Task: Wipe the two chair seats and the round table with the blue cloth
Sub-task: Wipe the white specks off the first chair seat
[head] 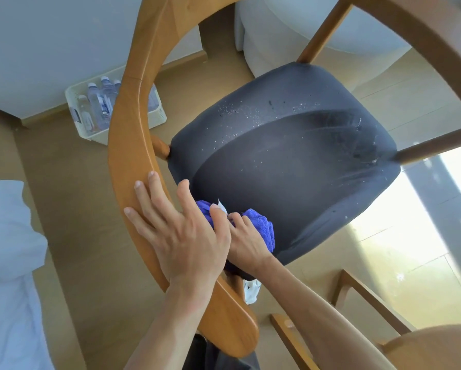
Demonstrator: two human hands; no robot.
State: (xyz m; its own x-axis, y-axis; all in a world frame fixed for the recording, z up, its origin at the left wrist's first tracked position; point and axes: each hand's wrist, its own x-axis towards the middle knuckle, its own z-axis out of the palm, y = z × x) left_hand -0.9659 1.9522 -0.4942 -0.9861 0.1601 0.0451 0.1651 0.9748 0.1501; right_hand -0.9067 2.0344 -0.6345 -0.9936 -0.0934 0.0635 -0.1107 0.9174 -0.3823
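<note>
head view shows the first chair seat [290, 166] being wiped: the right hand [246, 241] grips the bunched blue cloth [261, 225] at its near edge, the left hand [181, 236] rests flat, fingers spread, on the chair's wooden back rail [129, 124] (steadying it, likely), and next the cloth should sweep toward the pale specks [237, 110] farther across.

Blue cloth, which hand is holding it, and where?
The right hand grips the bunched blue fluffy cloth around its middle, on the dark padded chair seat. The left hand only rests on the curved wooden chair back.
</note>
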